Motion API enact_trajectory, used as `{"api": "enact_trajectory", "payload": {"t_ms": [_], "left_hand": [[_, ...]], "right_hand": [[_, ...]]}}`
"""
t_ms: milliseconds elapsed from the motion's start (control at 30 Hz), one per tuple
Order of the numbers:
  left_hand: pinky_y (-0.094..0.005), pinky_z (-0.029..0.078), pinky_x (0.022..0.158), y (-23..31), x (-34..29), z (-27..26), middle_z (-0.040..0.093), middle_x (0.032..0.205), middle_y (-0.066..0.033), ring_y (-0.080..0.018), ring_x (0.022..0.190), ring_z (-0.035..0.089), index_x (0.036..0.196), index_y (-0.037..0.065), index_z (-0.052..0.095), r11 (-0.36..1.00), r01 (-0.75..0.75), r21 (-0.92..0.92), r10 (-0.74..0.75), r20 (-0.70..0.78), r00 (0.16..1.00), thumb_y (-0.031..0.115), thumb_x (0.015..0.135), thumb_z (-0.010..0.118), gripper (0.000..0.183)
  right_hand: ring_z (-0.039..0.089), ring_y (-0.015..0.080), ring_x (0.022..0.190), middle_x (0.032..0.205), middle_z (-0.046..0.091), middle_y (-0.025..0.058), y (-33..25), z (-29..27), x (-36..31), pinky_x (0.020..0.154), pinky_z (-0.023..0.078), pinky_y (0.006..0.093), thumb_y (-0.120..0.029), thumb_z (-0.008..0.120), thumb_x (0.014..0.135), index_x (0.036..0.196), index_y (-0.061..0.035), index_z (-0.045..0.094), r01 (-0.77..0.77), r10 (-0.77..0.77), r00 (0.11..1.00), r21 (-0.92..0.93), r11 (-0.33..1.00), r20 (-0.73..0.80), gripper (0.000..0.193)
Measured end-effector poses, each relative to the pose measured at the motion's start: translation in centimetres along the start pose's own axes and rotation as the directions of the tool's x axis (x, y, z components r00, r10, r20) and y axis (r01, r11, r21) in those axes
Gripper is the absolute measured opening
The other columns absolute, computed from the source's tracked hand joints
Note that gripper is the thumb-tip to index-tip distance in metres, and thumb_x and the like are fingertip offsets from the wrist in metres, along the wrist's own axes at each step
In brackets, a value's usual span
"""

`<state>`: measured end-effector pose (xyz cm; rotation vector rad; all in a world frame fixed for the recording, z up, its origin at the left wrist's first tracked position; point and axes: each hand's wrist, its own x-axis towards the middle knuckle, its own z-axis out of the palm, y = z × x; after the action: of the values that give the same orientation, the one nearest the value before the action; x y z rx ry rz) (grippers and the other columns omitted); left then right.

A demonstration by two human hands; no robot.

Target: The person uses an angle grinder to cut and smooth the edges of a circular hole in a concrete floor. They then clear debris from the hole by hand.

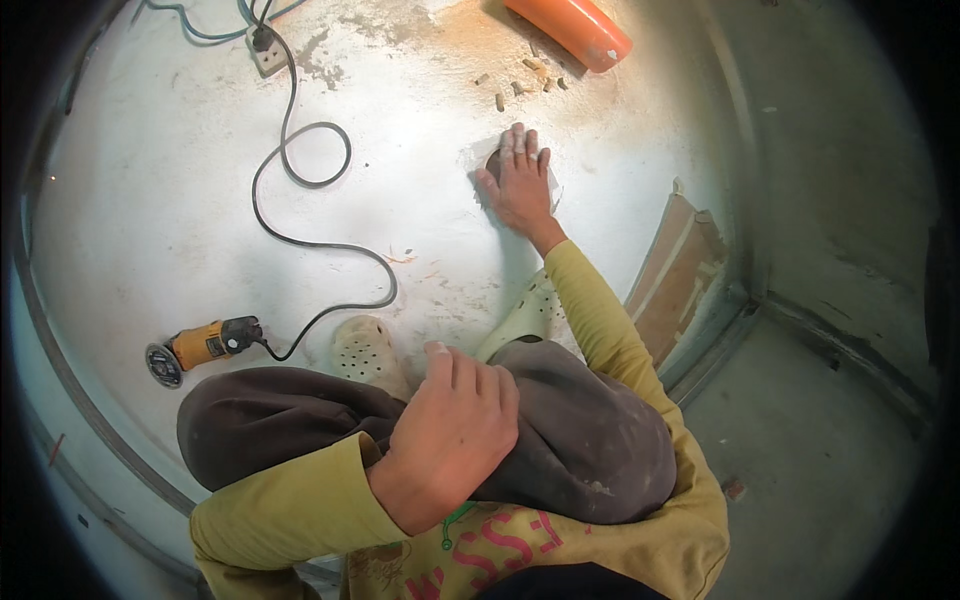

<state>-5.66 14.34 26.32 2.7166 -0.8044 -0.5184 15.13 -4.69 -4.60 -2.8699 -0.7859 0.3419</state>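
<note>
My right hand point(520, 187) lies flat, fingers stretched out and dusty at the tips, over a dark round spot point(493, 163) in the pale floor. A rough grey patch rings the spot, and my palm covers part of it; whether it is a hole I cannot tell. My left hand point(452, 430) rests over my bent legs near the knee, back upward. Its fingers are close together and curled, the tips mostly hidden, and no object shows in it. Several short brown plugs or stubs point(517, 89) lie beyond my right hand, beside an orange tube point(580, 32).
A yellow angle grinder point(205, 344) with a cutting disc lies at the left. Its black cord point(256, 200) loops across the floor to a white socket block point(268, 52). Brown cardboard point(672, 265) lies at the right, beside a metal rail point(715, 345). My pale clogs point(368, 352) stand on the floor.
</note>
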Motion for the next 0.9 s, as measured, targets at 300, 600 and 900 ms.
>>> {"api": "enact_trajectory", "payload": {"t_ms": [300,600,900], "left_hand": [[-0.0443,0.05,0.089,-0.2,-0.3,0.0,0.065,0.09,-0.013,-0.0307,0.092,0.065,0.106,0.001,0.067,1.0,-0.003,-0.023,0.002,-0.048,0.999,0.017,0.088,0.064,0.025],[-0.0425,0.05,0.084,-0.1,-0.3,-0.6,0.061,0.085,-0.0095,-0.0267,0.085,0.062,0.099,0.004,0.065,1.0,-0.019,0.02,0.021,-0.091,0.996,0.017,0.088,0.064,0.017],[-0.0425,0.049,0.082,0.3,-0.4,-0.8,0.06,0.083,-0.0089,-0.026,0.083,0.061,0.097,0.005,0.064,0.998,-0.038,0.055,0.045,-0.114,0.993,0.017,0.088,0.064,0.015]], "right_hand": [[0.013,0.0411,0.162,0.173,0.018,0.0258,-2.7,-0.7,-3.3,0.13,0.013,0.0586,-0.064,0.047,0.105,0.162,0.0078,0.026,0.286,-0.274,0.956,-0.114,0.952,0.106,0.094],[0.026,0.041,0.159,0.168,0.032,0.0268,-2.7,-1.8,-7.9,0.13,0.021,0.0542,-0.056,0.057,0.103,0.155,0.0067,0.042,0.491,-0.49,0.857,0.034,0.871,0.159,0.082],[0.062,0.034,0.108,0.106,0.069,0.0151,-2.2,-1.1,-7.9,0.101,0.048,0.0479,-0.016,0.074,0.091,0.126,0.0002,0.067,0.319,-0.324,0.946,0.253,0.913,-0.019,0.039]]}}
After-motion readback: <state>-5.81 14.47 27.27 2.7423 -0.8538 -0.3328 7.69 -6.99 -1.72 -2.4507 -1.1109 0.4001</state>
